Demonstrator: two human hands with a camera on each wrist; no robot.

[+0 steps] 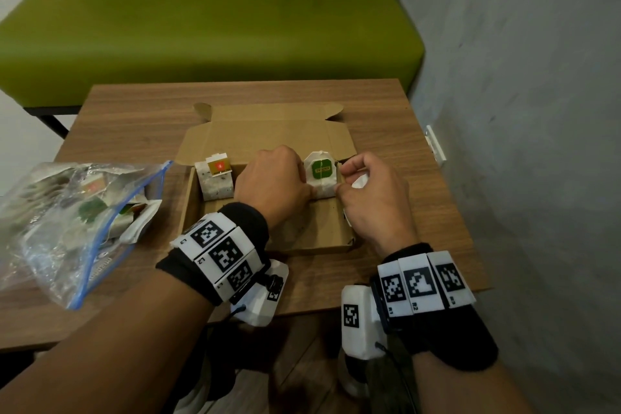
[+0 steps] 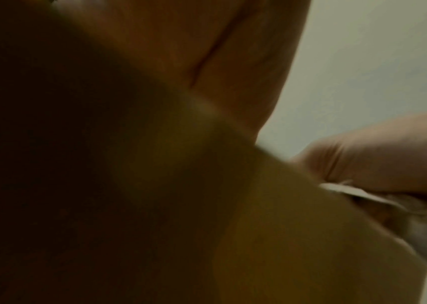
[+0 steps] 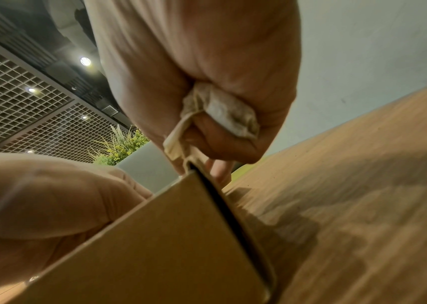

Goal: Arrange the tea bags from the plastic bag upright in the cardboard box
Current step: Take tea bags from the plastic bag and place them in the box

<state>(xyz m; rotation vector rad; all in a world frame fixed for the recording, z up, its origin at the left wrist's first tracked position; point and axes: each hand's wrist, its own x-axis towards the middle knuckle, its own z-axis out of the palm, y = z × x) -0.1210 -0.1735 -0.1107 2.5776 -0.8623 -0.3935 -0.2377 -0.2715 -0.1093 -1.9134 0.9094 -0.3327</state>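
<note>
Steadying green-tagged tea bag (image 1: 321,175) upright at cardboard box (image 1: 215,139) right wall: left hand (image 1: 274,183) pinching one side, right hand (image 1: 368,193) the other, a spare bag (image 3: 229,114) clenched inside.

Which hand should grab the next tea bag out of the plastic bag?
Left. The plastic bag lies on the table's left side, close to the left hand, which only steadies the green-tag tea bag. The right hand is farther off and already holds another tea bag.

lounge or office corner, green bench (image 1: 208,20), wooden table (image 1: 386,104), grid ceiling (image 3: 12,98)
</note>
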